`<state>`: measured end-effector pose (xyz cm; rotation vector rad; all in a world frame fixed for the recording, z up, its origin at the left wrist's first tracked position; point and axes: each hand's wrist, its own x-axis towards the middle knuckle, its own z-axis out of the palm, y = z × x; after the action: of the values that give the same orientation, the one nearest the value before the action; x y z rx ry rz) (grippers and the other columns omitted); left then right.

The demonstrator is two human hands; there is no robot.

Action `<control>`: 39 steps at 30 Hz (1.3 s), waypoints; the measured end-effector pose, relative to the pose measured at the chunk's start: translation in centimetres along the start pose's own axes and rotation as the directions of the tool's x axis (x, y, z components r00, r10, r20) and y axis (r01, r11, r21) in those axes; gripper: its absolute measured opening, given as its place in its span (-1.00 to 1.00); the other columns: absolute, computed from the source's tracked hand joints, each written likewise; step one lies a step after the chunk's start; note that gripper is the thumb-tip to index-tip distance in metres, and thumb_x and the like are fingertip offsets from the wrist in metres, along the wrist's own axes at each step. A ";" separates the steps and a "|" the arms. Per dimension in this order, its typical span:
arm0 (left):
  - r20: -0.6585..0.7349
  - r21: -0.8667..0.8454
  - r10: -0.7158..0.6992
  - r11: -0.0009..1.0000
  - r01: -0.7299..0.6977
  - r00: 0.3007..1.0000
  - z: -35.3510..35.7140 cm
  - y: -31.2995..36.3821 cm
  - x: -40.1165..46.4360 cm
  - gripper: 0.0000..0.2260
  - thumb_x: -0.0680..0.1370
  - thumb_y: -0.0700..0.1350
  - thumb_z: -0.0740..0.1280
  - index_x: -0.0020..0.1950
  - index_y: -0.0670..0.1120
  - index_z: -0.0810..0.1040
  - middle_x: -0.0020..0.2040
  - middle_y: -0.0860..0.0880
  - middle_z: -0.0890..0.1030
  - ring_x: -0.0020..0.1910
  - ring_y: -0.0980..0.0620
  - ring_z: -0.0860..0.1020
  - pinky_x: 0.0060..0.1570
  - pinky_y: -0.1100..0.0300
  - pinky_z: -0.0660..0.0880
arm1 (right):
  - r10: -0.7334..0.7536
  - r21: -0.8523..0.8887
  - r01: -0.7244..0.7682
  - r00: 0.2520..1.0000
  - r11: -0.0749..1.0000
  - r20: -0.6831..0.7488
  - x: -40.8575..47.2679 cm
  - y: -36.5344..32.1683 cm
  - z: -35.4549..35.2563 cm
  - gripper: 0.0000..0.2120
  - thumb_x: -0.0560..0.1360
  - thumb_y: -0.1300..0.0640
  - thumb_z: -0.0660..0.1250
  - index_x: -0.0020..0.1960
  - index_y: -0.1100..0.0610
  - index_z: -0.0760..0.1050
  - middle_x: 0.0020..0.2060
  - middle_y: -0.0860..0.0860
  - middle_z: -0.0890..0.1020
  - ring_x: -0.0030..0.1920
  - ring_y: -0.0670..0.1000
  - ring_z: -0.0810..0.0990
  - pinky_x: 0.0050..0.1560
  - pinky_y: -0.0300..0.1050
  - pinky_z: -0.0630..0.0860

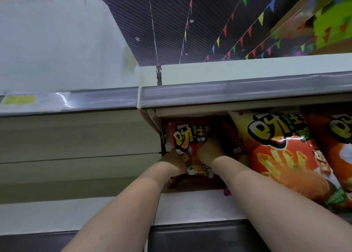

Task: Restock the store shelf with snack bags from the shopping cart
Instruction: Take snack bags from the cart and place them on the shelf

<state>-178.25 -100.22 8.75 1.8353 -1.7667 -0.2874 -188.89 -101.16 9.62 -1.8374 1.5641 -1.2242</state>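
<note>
A red-orange snack bag [187,137] stands upright at the left end of the shelf [196,206], under the upper shelf board. My left hand [174,161] grips its lower left edge. My right hand [209,149] lies against the bag's right side, its fingers reaching in behind the bag and hidden from view. To the right, a larger yellow-orange snack bag [282,152] leans on the shelf, with another orange bag [337,143] beside it at the frame's edge. The shopping cart is out of view.
The upper shelf's grey price rail [228,93] runs across just above the bags. A vertical divider and bracket [162,137] bounds the bay on the left. The bay to the left [76,156] holds no goods. Coloured pennant strings hang from the ceiling.
</note>
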 end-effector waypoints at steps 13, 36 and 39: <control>-0.079 -0.189 0.070 0.978 -0.084 0.994 0.3 -0.8 1.7 -0.30 0.49 -0.21 0.40 0.48 -0.17 0.05 0.35 -0.15 0.44 0.30 -0.10 0.44 0.09 0.26 0.36 | -0.022 -0.016 0.021 0.997 1.000 -0.074 1.1 1.3 0.3 -0.42 0.55 0.27 0.21 0.50 0.23 0.04 0.42 0.20 0.27 0.41 0.20 0.27 0.36 -0.01 0.26; -0.278 -0.134 0.037 0.988 -0.077 0.960 -1.4 0.3 -1.5 -0.48 0.56 -0.01 0.32 0.45 -0.13 0.24 0.38 -0.16 0.42 0.32 -0.15 0.42 0.17 0.15 0.38 | 0.011 0.037 -0.008 0.998 0.999 -0.062 -0.4 0.8 -0.7 -0.38 0.57 0.19 0.21 0.53 0.11 -0.01 0.43 0.17 0.27 0.39 0.21 0.31 0.34 0.03 0.34; -0.340 -0.155 0.003 0.986 -0.059 0.940 -2.0 0.8 -3.7 -0.57 0.56 -0.02 0.31 0.38 -0.13 0.35 0.32 -0.14 0.48 0.28 -0.14 0.46 0.07 0.19 0.38 | 0.021 0.068 -0.018 0.999 0.998 -0.035 -2.6 0.6 -1.1 -0.51 0.57 0.17 0.20 0.46 0.19 0.18 0.38 0.19 0.34 0.35 0.20 0.36 0.33 0.02 0.36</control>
<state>-178.27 -96.11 10.00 1.6269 -1.4872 -0.0914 -190.02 -98.66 8.85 -1.7630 1.5371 -1.2923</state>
